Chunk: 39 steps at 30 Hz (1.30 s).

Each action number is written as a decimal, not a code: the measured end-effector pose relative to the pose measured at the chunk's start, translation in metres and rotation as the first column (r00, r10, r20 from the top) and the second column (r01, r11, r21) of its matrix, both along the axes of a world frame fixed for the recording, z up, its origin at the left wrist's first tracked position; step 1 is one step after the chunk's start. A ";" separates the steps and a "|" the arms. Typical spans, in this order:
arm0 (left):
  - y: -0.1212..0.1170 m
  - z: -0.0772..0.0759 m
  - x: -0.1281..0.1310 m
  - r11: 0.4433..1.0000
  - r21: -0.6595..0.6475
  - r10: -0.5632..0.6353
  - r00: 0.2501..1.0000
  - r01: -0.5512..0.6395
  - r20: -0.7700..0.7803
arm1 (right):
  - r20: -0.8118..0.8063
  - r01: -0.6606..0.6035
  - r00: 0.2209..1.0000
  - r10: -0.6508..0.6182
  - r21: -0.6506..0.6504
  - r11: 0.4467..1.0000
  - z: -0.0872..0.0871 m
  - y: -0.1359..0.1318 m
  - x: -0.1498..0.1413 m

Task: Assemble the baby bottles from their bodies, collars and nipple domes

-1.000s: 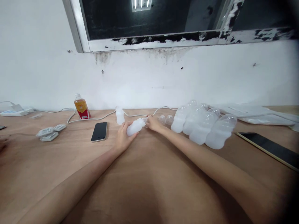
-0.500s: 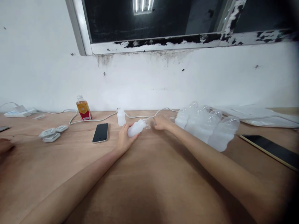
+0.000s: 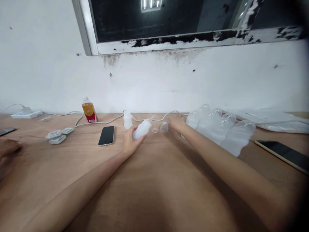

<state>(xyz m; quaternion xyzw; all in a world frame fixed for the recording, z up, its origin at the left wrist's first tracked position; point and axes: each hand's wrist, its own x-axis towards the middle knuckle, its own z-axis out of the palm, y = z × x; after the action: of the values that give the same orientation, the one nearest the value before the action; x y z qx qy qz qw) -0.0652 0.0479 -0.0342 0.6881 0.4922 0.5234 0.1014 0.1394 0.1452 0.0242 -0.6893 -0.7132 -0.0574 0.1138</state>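
My left hand (image 3: pixel 131 140) is wrapped around a frosted white plastic bottle (image 3: pixel 141 130), tilted with its neck toward the upper right. Just past that neck, a small clear nipple-shaped piece (image 3: pixel 155 130) lies on the table. Beside it stands a clear domed cap (image 3: pixel 164 127). My right hand (image 3: pixel 177 123) is low over the table, to the right of the cap and apart from it. Its fingers are blurred, so what they do is unclear. Another white bottle (image 3: pixel 127 120) stands upright behind my left hand, without a dome.
Several white bottles with clear domes (image 3: pixel 238 138) are grouped at right, before a plastic bag (image 3: pixel 272 120). A phone (image 3: pixel 106 135), a drink bottle (image 3: pixel 89 111), small white packs (image 3: pixel 57 136) and a cable (image 3: pixel 106 124) lie left. Another person's hand (image 3: pixel 9 148) rests far left.
My right hand has moved right, uncovering the clear domed cap on the table. My left hand still holds the bottle, and the view has shifted slightly.
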 end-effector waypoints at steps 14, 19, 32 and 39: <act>-0.020 0.010 -0.003 0.977 -0.166 -0.146 0.986 0.131 -0.084 | -0.951 -0.535 0.198 0.239 0.099 0.839 -0.054 -0.102 0.003; -0.022 0.007 -0.004 0.962 -0.204 -0.221 0.956 0.181 -0.191 | -0.982 -0.513 0.059 0.179 0.124 0.849 -0.062 -0.098 0.005; -0.027 0.014 -0.001 0.956 -0.214 -0.255 0.927 0.200 -0.275 | -0.896 -0.540 0.163 0.414 0.270 0.797 -0.045 -0.098 0.018; -0.031 0.024 -0.001 0.853 -0.387 -0.415 0.905 0.351 -0.092 | -0.872 -0.755 0.185 0.454 0.170 0.634 -0.027 -0.100 0.026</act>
<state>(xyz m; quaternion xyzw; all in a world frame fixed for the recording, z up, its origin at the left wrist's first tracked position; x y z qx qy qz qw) -0.0666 0.0172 -0.0098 0.7845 0.4393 0.3317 0.2856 0.1651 0.0448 -0.0031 -0.2804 -0.7662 0.4531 0.3592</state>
